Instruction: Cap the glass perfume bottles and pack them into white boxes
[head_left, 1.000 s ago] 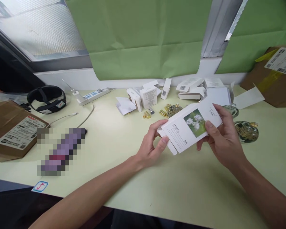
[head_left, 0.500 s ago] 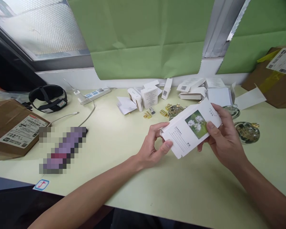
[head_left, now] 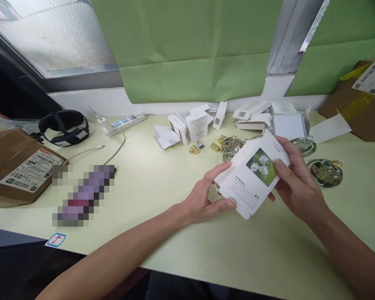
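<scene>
- Carton [head_left: 253, 179]: you hold this white box with the flower print above the table [head_left: 181, 233], tilted, its printed face toward you and its lower end pointing at your left hand.
- Left hand [head_left: 206, 200]: your fingers are curled round the carton's lower end, thumb along the bottom edge and fingertips on the far side, a light pinch rather than a full grasp.
- Right hand [head_left: 295, 183]: it grips the upper end, thumb pressed on the printed face just beside the flower picture, the other fingers hidden behind the box.
- Step in hand: this looks like shaping or closing the carton's lower end. Whether the end flaps are tucked or loose cannot be told from here.
- Next move, as a judgement: keep the right hand steady as the anchor and let the left fingers work the end, pressing gently, since thin card creases easily.
- Just behind the carton lie round glass bottles [head_left: 326, 173] with gold inside, and small gold caps [head_left: 193, 149] sit on the table near them.
- Farther back, more white boxes [head_left: 195, 125] are scattered along the wall.
- Well to the left are a power strip [head_left: 125, 123], a black headband [head_left: 64, 127] and a brown parcel [head_left: 15, 166].
</scene>
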Demonstrator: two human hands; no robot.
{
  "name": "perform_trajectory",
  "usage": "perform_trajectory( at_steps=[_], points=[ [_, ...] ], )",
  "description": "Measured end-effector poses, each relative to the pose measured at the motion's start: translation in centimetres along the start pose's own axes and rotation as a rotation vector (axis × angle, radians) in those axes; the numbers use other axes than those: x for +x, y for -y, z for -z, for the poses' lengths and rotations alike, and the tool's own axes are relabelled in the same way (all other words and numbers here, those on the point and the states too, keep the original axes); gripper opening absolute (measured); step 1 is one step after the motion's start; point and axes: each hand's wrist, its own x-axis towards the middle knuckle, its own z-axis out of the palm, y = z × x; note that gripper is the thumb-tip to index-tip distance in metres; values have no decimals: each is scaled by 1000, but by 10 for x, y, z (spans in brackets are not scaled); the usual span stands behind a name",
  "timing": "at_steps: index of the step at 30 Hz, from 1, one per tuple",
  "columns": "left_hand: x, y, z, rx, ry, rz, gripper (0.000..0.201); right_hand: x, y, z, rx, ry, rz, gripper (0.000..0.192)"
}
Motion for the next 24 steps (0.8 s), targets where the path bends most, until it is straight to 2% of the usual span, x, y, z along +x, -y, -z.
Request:
perform_trajectory(
  at_steps=[5,12,24],
  points=[
    [-3,2,0,25,60,15,68,-2,0,1,-9,22,-19,46],
    [-1,0,-3,-18,49,-43,64,-2,2,1,-44,41,-57,47],
    [0,-3,-3,3,17,-44,63,-4,5,-1,-89,45,-58,46]
  ],
)
